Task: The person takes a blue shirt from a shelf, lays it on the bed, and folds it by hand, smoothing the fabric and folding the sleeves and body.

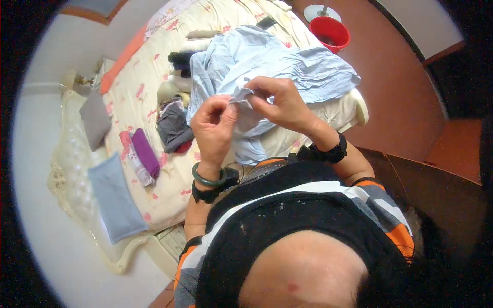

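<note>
A light blue cloth garment (pixel 246 57), likely a shirt, lies spread and wrinkled over the bed's near right part. Pinched between thumb and finger, one edge of it is raised by my left hand (pixel 213 125), which wears a green bangle at the wrist. Close beside, my right hand (pixel 279 98) pinches the same cloth. Left of the garment is a heap of clothes, with a dark grey piece (pixel 173 125) on it. Rolled garments, one black (pixel 180 57) and one white (pixel 196 45), lie at the garment's far left edge.
The bed has a floral sheet (pixel 134 111). On it lie a purple rolled cloth (pixel 146 152), a light blue pillow (pixel 117 198), a grey pillow (pixel 95 121) and a dark phone-like object (pixel 266 23). A tufted headboard (pixel 73 154) is at left. A red bucket (pixel 342 38) stands on the floor.
</note>
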A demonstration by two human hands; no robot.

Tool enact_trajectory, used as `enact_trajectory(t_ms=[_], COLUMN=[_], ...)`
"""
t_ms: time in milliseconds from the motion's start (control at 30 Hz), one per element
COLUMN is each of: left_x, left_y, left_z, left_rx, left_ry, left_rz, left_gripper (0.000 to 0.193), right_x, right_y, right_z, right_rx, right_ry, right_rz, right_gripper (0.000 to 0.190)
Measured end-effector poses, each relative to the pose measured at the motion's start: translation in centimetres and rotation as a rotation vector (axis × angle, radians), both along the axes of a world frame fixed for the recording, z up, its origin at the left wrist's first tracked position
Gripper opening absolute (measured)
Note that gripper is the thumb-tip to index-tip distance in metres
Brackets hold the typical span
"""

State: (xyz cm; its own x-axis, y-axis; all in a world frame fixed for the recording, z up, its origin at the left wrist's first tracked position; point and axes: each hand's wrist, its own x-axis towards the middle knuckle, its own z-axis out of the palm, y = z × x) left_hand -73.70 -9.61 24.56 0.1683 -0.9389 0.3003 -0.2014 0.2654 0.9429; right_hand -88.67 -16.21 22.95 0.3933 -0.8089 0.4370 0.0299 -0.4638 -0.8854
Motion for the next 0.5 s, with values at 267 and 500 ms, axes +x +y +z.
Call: enact_trajectory(t_ms=[267, 500], left_x=[0.5, 0.7], left_y=[-0.2, -0.3], left_z=[0.2, 0.0], left_rx=[0.003, 0.030], left_ry=[0.044, 0.088], left_rz=[0.064, 0.078], left_gripper=[0.004, 0.004], right_x=[-0.4, -1.3], right_y=[-0.7, -1.1], right_z=[-0.9, -0.8], right_rx=[0.040, 0.196], right_ry=[0.040, -0.063], right_rz=[-0.047, 0.077], right_gripper=[0.015, 0.019])
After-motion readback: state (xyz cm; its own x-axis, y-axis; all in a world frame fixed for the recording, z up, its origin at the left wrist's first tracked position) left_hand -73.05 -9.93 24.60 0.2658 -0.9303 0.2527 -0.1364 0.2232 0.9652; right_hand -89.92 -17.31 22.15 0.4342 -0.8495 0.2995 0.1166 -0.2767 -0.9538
